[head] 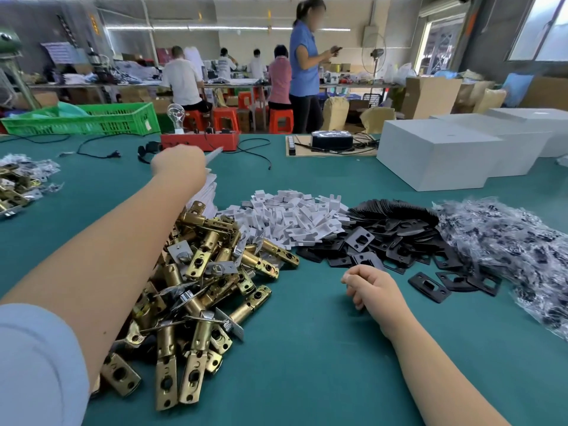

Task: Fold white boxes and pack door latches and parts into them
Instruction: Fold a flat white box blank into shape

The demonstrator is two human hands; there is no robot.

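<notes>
My left hand (178, 162) is stretched far forward over the brass latch pile (196, 278) and grips a flat white box blank (215, 155) lifted off the stack of white blanks (209, 192). My right hand (368, 285) rests on the green table (307, 348) with its fingers curled and nothing visible in it. Beside it lie black strike plates (396, 241). White plastic parts (295, 216) are heaped behind the latches. Clear bags of small black parts (507, 241) fill the right side.
Large white cartons (442, 152) stand at the back right. A red box with a light bulb (199, 139), cables and a power strip (332, 142) lie at the back. More bagged latches (21, 182) sit far left. A green crate (92, 118) and several workers are beyond.
</notes>
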